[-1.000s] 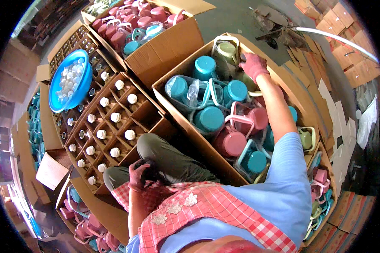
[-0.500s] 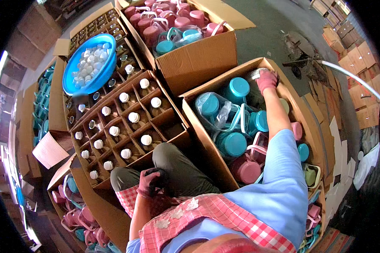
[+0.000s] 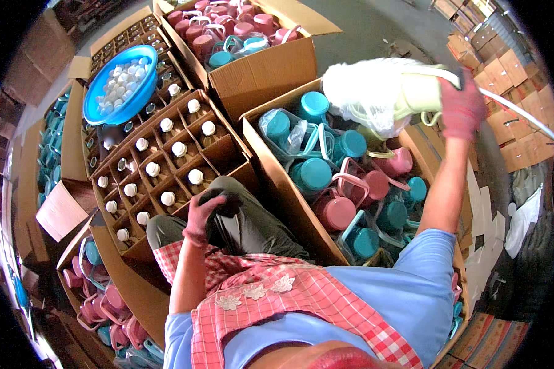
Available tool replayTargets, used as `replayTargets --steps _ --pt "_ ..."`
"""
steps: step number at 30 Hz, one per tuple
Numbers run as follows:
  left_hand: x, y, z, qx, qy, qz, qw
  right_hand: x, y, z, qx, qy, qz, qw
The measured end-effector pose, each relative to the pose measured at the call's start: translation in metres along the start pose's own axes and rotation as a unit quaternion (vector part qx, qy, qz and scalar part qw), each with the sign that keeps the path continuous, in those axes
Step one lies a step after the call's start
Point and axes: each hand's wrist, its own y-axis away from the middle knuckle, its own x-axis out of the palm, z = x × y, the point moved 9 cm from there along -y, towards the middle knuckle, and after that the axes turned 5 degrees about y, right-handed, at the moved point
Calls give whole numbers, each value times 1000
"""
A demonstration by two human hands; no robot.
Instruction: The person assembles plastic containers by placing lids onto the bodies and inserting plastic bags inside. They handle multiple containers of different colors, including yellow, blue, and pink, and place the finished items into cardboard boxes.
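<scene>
My right hand [image 3: 463,106], in a reddish glove, is raised over the far right edge of the large carton [image 3: 295,206]. It is closed around one end of a pale green handled jug [image 3: 421,93]. A clear plastic bag [image 3: 360,92] hangs loosely over the jug's other end. Below, the carton holds teal jugs [image 3: 314,174] and pink jugs [image 3: 338,213], some in clear bags. My left hand [image 3: 207,215], gloved with dark fingers, lies on my knee with nothing visible in it. Its fingers are loosely bent, apart from the thumb.
A divided carton [image 3: 210,172] of white-capped bottles stands left of my knees. Behind them, a blue basin [image 3: 92,111] of white caps rests on more bottles. Another carton [image 3: 258,80] holds pink and teal jugs at the back. Stacked boxes [image 3: 517,74] stand far right.
My right hand has risen out of the carton and moved right, lifting the pale green jug with its bag. My left hand stays at the knee. The view has shifted slightly.
</scene>
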Motion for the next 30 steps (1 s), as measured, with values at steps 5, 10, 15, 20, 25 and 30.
replayTargets --steps 5,10,15,20,25,30 --pt "59 -24 11 20 88 108 990 -88 62 -3 32 -414 -76 907" --pt "-5 -29 -21 165 441 89 878 -109 192 120 -273 -531 122 792" --pt "-145 36 -44 228 250 -174 925 -117 327 213 -537 -539 328 561" --pt "-263 75 1 371 10 -249 895 -140 256 280 -499 -699 158 488" --pt "-140 84 -67 364 -110 -307 872 -129 217 381 -549 -608 111 563" --pt "-160 87 -96 397 -3 -197 896 86 77 467 -354 -675 224 608"
